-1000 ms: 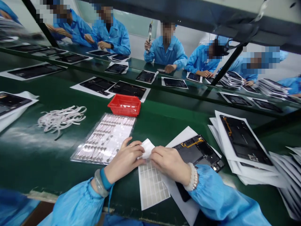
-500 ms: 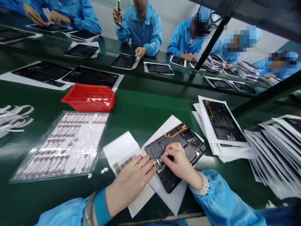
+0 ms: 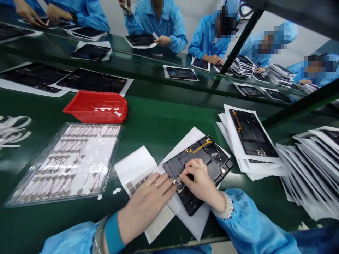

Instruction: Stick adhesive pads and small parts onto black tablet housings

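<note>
An opened tablet [image 3: 174, 167] with bare inner parts and an orange flex cable [image 3: 199, 146] lies tilted on white paper [image 3: 194, 225]. My right hand [image 3: 197, 181] rests over its middle, thumb and forefinger pinched at the small circuit parts; whatever is between them is too small to make out. Fingers stretched out, my left hand [image 3: 148, 203] reaches across a sheet of grey square stickers [image 3: 137, 184], its fingertips at the tablet's left edge. That sheet lies partly beneath the left hand and beside the tablet's paper.
To the left are a red bin [image 3: 99, 106] with white bits, a clear-covered tray [image 3: 87, 158] of wired round parts and white strips [image 3: 13, 132]. Tablets on paper [image 3: 253, 134] and a paper-layered stack [image 3: 309, 173] stand right. Co-workers in blue [image 3: 156, 24] sit opposite.
My hands keep nearly the same pose on the tablet, while the view shifts slightly. Across the bench, a co-worker's tablet has moved away from my side, closer to that person.
</note>
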`<state>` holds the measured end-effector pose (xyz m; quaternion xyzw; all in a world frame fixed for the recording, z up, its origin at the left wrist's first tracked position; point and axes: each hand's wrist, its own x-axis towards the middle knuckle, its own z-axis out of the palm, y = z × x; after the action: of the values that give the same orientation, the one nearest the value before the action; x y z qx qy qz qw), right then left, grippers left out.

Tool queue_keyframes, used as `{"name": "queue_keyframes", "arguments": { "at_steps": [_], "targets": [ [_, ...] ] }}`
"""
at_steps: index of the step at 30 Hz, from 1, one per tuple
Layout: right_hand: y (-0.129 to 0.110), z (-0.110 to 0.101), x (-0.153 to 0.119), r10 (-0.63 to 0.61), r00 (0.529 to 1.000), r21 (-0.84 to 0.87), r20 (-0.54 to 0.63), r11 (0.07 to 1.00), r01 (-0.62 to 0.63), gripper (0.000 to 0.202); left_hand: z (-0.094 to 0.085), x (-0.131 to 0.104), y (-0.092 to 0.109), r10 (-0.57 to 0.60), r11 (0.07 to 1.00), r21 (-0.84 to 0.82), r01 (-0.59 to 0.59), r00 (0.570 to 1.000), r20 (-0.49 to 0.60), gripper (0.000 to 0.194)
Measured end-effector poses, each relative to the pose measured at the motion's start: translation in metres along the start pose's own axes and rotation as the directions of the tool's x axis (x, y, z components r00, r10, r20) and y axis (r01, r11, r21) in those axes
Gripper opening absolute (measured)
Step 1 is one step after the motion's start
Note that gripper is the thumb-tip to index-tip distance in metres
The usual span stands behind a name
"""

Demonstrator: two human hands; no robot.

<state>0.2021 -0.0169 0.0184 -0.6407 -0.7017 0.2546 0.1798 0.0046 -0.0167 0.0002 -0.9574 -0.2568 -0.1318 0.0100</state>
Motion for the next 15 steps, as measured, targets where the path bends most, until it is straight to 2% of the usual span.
{"name": "queue_keyframes", "arguments": {
  "at_steps": [15],
  "targets": [
    [-0.0009,0.0000,0.0005,0.013,1.000,0.009,-0.003,1.000,-0.013,0.016,0.0048,-0.0019,-0.0007,0.010,0.999,0.037,-0.010,1.000,-0.003,0.024]
  ]
}}
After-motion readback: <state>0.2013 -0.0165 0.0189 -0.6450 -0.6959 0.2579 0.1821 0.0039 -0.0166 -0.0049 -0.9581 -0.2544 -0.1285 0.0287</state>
